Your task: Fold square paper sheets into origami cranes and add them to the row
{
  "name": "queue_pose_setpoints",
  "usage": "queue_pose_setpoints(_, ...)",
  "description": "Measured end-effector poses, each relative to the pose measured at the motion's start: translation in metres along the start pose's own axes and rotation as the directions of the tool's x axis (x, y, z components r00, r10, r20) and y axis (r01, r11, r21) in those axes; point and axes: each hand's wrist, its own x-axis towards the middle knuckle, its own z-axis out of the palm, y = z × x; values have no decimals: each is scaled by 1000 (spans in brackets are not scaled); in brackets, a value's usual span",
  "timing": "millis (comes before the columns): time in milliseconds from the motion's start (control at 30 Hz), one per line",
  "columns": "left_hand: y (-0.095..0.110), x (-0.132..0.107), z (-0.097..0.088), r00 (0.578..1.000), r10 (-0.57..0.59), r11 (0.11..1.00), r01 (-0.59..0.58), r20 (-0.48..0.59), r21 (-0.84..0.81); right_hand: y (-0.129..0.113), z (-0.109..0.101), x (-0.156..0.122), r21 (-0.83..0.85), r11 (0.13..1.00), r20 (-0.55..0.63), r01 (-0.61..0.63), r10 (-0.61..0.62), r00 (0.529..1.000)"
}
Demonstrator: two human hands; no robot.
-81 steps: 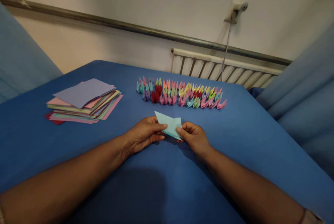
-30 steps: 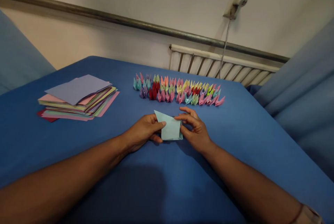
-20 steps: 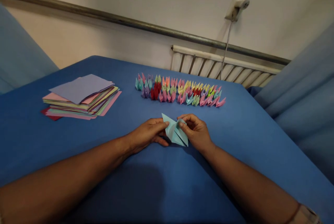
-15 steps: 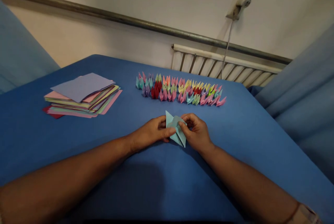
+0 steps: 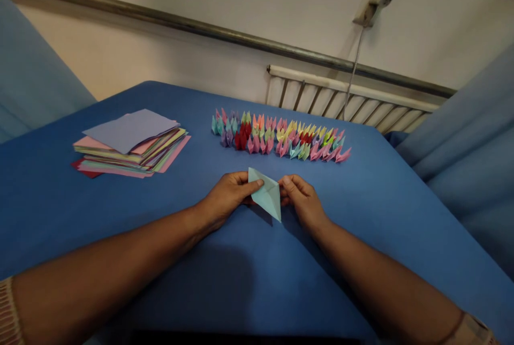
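A light blue-green sheet of origami paper [image 5: 266, 196], folded into a kite-like diamond, is held slightly above the table between my two hands. My left hand [image 5: 227, 195] grips its left side, thumb flat on the front face and the other fingers behind. At the right corner, my right hand [image 5: 302, 197] pinches the edge with thumb and curled fingers; those fingertips are partly hidden. Beyond the hands stand rows of small folded paper cranes [image 5: 281, 139] in pink, red, yellow, green, blue and purple.
To the left lies a stack of coloured paper sheets [image 5: 132, 144], a lilac one on top. Everything rests on a blue-covered table [image 5: 193, 302]. Behind it are a wall with a metal pipe [image 5: 225, 36] and a radiator [image 5: 321, 96]. Blue curtains [image 5: 477, 141] hang at both sides.
The folded paper has been turned so a smooth diamond face shows in place of the opened flaps. My right thumb has moved off its middle to the right corner. The view has shifted slightly.
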Motion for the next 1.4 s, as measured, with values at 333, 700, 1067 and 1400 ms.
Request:
queue_pose_setpoints(333,-4,-2,0,998,51,998,-52,35,46,4,6,2,-3,1000,73,-12,12,997)
queue_pose_setpoints(700,4,-5,5,992,117,974,-125,50,191,10,4,-1,-191,978,78,89,-76,994)
queue_pose_setpoints(1067,4,-1,2,994,93,995,-90,-57,48,2,6,-1,7,1000,80,-12,11,997)
queue_pose_setpoints(1400,5,-3,0,993,39,983,-18,112,-185,-4,4,4,113,993,-30,-30,34,999)
